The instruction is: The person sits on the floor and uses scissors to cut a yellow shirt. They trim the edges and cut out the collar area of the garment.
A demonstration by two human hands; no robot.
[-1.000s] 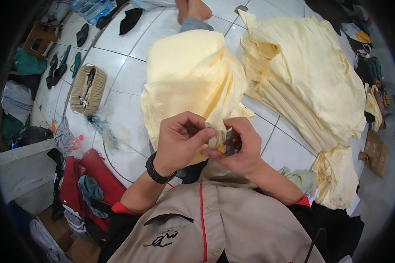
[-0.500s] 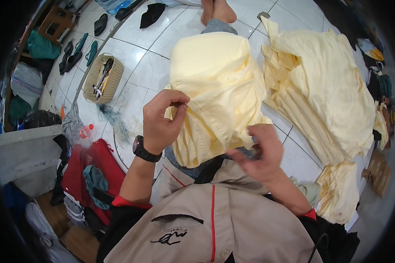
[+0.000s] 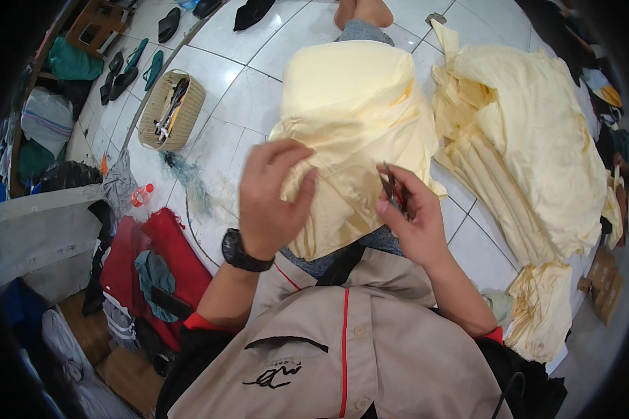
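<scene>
Well, far left I get green and dark sandals [image 3: 127, 72] on the tiled floor [image 3: 251, 101], then a woven cream basket [image 3: 191, 114] with tools in it, a clear bottle with a red cap [image 3: 140, 195] and a red cloth [image 3: 180, 244]. Next comes the left hand [image 3: 270, 199], a dark watch [image 3: 239, 251] at its wrist. A second ago it was pinching the fabric together with the other hand; now it is raised, smeared by motion, thumb and fingers spread wide. I cannot tell whether it brushes the cloth.

Mid-view, the pale yellow cloth [image 3: 349, 84] lies draped over the legs, between the forearms and the bare feet [image 3: 363, 12]. Just to its right, the right hand [image 3: 421, 216] grips small dark snips [image 3: 388, 185], which show far more plainly than before, points up and away from the body — so I judge the fabric has been let go and the blades are at the ready.

Further right sit a big yellow pile [image 3: 531, 133] and a smaller yellow heap [image 3: 540, 311] nearer the body.

As for writing: dark looping stitching [image 3: 272, 377] marks the beige shirt [image 3: 426, 342] — I leave it unread — and the cardboard boxes [image 3: 603, 288] at far right carry marks too small to make out.
</scene>
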